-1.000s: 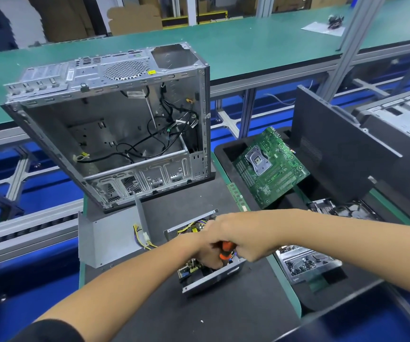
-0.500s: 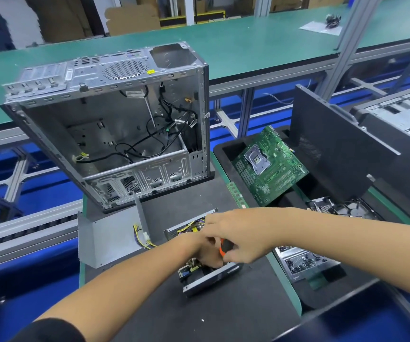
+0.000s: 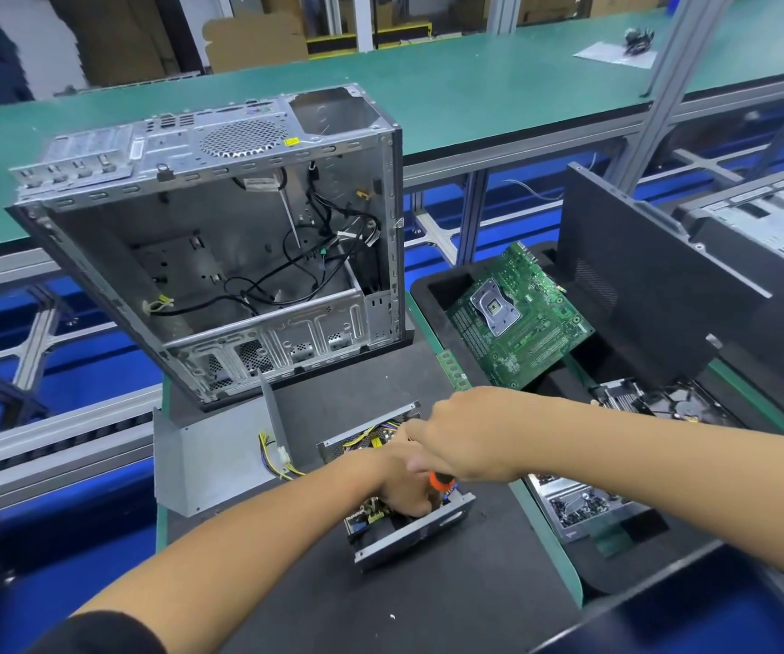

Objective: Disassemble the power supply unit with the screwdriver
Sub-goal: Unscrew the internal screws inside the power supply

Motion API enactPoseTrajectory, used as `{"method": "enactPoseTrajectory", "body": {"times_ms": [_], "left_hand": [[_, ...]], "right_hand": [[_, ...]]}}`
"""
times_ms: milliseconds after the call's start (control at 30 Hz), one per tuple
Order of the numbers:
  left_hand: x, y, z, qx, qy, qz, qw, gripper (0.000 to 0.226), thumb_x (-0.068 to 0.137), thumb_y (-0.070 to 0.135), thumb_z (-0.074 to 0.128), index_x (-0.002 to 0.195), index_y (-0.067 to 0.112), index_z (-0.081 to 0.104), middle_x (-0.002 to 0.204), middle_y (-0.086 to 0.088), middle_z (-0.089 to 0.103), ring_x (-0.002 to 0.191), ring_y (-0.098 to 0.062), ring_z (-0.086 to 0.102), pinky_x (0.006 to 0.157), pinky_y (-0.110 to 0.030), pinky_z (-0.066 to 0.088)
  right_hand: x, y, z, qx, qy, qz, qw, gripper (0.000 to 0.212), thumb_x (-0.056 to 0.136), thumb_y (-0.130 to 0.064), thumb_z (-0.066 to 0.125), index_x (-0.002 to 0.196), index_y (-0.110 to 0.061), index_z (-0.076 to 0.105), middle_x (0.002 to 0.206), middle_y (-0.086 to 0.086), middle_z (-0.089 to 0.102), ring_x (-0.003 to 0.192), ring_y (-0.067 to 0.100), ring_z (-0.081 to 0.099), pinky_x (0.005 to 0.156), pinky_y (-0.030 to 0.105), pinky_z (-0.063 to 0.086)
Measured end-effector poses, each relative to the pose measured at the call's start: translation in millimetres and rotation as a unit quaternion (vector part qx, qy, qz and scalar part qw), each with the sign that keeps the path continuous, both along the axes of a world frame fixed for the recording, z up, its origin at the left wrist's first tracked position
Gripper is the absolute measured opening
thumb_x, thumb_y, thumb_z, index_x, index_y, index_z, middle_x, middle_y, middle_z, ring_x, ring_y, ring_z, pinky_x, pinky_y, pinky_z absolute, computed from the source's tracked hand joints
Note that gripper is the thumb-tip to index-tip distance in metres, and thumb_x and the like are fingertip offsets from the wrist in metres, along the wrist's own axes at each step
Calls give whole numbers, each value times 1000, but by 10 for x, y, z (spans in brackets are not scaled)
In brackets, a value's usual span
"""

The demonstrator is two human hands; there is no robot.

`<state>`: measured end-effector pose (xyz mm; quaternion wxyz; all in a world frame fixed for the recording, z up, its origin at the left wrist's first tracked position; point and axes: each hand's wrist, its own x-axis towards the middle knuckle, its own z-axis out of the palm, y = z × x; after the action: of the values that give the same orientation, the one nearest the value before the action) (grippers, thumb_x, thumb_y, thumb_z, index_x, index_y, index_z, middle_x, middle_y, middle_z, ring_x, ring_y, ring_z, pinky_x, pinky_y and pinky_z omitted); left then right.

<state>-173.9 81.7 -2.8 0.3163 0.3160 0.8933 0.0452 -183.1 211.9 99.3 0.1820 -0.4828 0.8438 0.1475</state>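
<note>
**benchrat:** At 6 o'clock on the black mat point(image 3: 451, 606), the power supply unit point(image 3: 409, 526) sits opened; right hand point(image 3: 468, 439) wraps the orange screwdriver point(image 3: 442, 483), left hand point(image 3: 402, 486) braces inside.

**solderjoe:** Probably a stiff, weighty shell with a fragile board (hold the metal rim).

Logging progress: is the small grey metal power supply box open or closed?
Open: the grey metal power supply box shows its circuit board and yellow wires.

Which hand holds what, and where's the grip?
Right hand grips the screwdriver at its orange handle. Left hand is in the power supply unit; its hold cannot be told.
</note>
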Motion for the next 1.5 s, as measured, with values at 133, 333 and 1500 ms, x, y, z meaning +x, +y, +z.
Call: {"method": "enactPoseTrajectory", "body": {"times_ms": [133,333,1500], "left_hand": [[-27,12,8,12,-25,-36,999,25,88,4,41,65,9,32,65,-7,38,70,-24,36,68,-33,31],[-27,14,28,-15,-18,-51,998,25,87,9,46,64,11,37,67,-5,37,71,-20,33,53,-25,21],[-59,197,-95,-57,105,-91,989,11,84,10,48,83,11,59,93,-4,49,93,-19,25,83,-35,19]], "right_hand": [[-42,-3,68,-75,-138,27,987,20,88,-10,54,107,-13,48,97,7,64,92,27,56,75,44,47],[-10,41,-7,-115,-140,-38,983,23,89,-33,61,101,-15,52,97,3,62,88,25,57,73,38,47],[-83,374,-34,-114,-126,-42,985,22,82,-26,62,82,-22,40,88,2,56,78,25,50,66,34,41]]}}
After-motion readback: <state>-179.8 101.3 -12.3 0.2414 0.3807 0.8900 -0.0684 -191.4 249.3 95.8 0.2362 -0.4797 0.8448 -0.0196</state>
